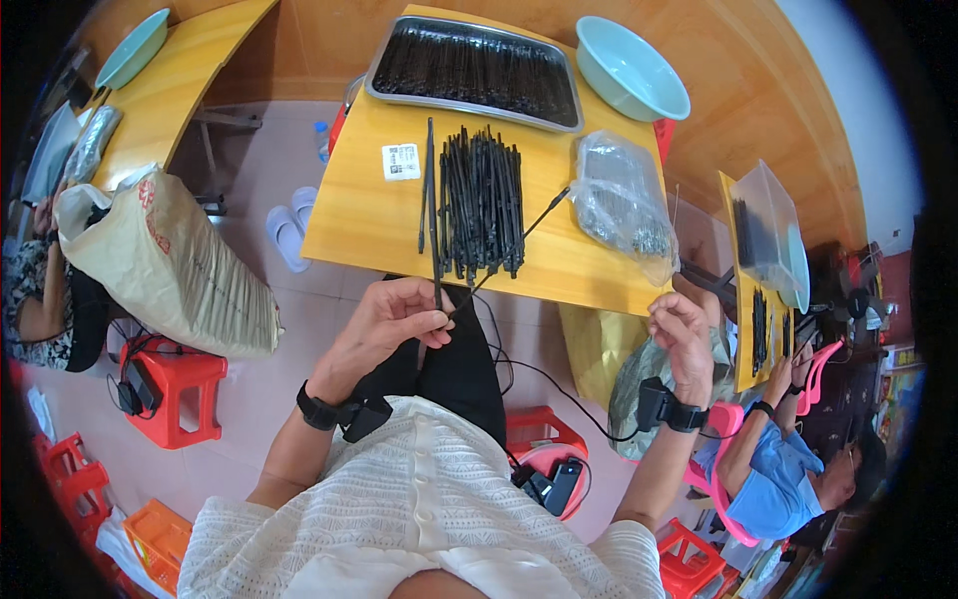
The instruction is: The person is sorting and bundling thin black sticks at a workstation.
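Note:
My left hand (391, 321) is closed in a pinch around the lower ends of two thin black rods. One long rod (432, 190) points away from me over the table; the other rod (534, 222) slants up to the right and has a thicker far end. Just beyond them, a pile of similar black rods (481, 195) lies at the table's near edge. My right hand (684, 339) is off the table's near right corner, fingertips pressed together; whatever they hold, if anything, is too small to make out. Nearby lies a clear plastic bag (621, 195) of thin pieces.
A metal tray (477, 116) full of dark thin pieces and a pale green basin (634, 72) stand at the table's far side. A white label (401, 162) lies left of the pile. A large sack (170, 250) stands left; a co-worker in blue (773, 479) sits right.

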Motion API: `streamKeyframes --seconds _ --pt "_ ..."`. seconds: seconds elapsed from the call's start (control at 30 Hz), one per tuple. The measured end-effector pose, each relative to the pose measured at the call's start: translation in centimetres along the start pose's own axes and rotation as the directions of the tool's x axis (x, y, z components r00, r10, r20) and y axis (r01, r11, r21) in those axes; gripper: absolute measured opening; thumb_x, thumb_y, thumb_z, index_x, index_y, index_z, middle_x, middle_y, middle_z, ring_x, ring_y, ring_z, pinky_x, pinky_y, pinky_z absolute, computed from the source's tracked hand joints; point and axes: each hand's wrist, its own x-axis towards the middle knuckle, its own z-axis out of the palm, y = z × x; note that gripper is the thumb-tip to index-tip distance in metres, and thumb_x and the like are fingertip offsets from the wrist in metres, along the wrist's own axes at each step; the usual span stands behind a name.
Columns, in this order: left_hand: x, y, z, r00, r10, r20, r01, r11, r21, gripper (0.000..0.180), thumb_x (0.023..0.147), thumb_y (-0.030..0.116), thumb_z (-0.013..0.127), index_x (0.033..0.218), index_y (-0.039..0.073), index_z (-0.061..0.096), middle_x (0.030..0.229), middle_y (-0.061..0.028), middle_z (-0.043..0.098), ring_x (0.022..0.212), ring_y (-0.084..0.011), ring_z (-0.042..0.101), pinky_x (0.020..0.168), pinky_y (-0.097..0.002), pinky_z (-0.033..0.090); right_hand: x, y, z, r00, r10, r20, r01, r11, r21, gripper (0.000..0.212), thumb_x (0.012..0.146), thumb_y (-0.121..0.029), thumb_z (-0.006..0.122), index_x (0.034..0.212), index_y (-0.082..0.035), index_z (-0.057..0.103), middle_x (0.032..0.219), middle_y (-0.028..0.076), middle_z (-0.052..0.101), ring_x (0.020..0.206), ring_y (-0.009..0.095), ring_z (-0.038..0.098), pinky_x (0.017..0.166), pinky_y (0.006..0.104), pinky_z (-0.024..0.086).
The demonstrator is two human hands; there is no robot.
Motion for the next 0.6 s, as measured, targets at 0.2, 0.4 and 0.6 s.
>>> streamKeyframes --seconds 0.2,0.4,0.6 --pt "0.3 0.4 0.8 0.999 0.021 0.029 -0.019 0.998 -0.061 0.024 0.081 0.002 0.059 0.105 0.000 0.053 0.077 -0.0076 0.060 0.068 -0.0143 0.062 0.061 -0.0242 0.053 1.0 0.1 8.3 0.954 -0.116 0.278 0.041 0.964 0.262 0.012 0.079 -0.005 0.061 0.091 -0.004 0.056 0.074 0.005 0.062 0.060 0.007 0.055 0.048 0.0160 0.037" --pt "0.1 0.5 1.0 0.996 0.037 0.079 -0.028 0.993 -0.111 0.042 0.080 -0.002 0.058 0.121 0.001 0.045 0.075 -0.0073 0.060 0.067 -0.0153 0.063 0.062 -0.0254 0.054 2.0 1.3 15.0 0.920 -0.075 0.385 -0.103 0.901 0.421 0.010 0.082 -0.007 0.059 0.091 -0.004 0.055 0.076 0.006 0.062 0.064 0.010 0.058 0.049 0.0185 0.041" --pt "0.1 0.6 1.0 0.996 0.028 0.087 -0.020 0.995 -0.101 0.046 0.079 -0.003 0.058 0.123 0.001 0.044 0.073 -0.0057 0.059 0.066 -0.0152 0.063 0.063 -0.0256 0.054 2.2 2.3 17.0 0.859 -0.083 0.505 -0.263 0.775 0.575 0.010 0.084 -0.009 0.058 0.092 -0.004 0.054 0.078 0.004 0.059 0.063 0.008 0.055 0.048 0.0173 0.040"
